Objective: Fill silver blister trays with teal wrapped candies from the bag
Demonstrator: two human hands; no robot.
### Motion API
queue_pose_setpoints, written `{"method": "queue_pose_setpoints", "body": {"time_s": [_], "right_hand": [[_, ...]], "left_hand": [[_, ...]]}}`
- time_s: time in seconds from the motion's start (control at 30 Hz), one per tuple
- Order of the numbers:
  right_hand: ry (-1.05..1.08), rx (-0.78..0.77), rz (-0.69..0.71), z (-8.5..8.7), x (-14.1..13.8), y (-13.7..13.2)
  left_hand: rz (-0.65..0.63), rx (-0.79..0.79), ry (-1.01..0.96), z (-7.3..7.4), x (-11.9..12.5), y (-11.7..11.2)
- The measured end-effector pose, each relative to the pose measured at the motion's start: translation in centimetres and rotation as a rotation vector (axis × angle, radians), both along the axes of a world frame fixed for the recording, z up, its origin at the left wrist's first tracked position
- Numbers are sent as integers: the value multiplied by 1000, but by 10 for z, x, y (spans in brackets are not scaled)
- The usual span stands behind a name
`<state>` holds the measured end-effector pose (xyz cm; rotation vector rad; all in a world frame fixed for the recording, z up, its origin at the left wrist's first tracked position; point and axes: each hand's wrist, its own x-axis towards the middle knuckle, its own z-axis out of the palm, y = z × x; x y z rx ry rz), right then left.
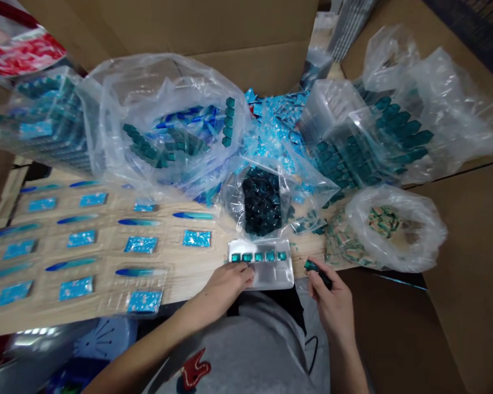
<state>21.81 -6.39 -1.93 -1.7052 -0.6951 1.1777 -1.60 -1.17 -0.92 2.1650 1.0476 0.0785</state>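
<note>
A small silvery tray [273, 273] lies at the table's front edge, with a row of several shiny teal-green pieces [258, 256] along its upper part. My left hand [230, 282] is over the tray's lower left, its fingers curled and close together; what they pinch, if anything, is hidden. To the right of the tray, my right hand [332, 293] grips a short stack of dark green pieces [319, 272] between thumb and fingers. Just behind the tray, a clear plastic bag [287, 180] holds many dark green pieces [262, 200].
Clear blister trays with blue-tipped files [138, 222] and blue packets [141, 244] cover the left side. A large plastic bag [119, 109], loose blue packets [277, 117] and stacked clear trays [332, 109] stand behind. Another bag [419, 230] sits right; cardboard walls [468, 235] enclose the table.
</note>
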Motion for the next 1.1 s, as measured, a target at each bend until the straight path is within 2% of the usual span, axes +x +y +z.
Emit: {"method": "queue_pose_setpoints", "body": {"time_s": [0.23, 0.47, 0.57, 0.67, 0.77, 0.83, 0.9, 1.0, 1.1], "right_hand": [[124, 4, -25, -1, -8, 0], [56, -8, -7, 4, -13, 8], [-5, 16, 0, 4, -13, 10], [-2, 40, -40, 2, -7, 4], [98, 53, -68, -2, -2, -6], [202, 56, -39, -5, -2, -11], [303, 35, 6, -6, -6, -13], [404, -27, 93, -4, -13, -7], [472, -82, 219, 1, -17, 1]], "left_hand": [[-72, 39, 56, 7, -1, 1], [-68, 201, 135, -11, 9, -23], [-99, 246, 103, -15, 14, -24], [-155, 277, 59, -5, 12, -16], [-160, 292, 19, 17, 4, -7], [-146, 306, -19, 31, 0, -2], [-163, 351, -65, 38, -1, -1], [-222, 447, -123, 35, -2, -4], [-214, 502, -186, 22, -6, -11]]}}
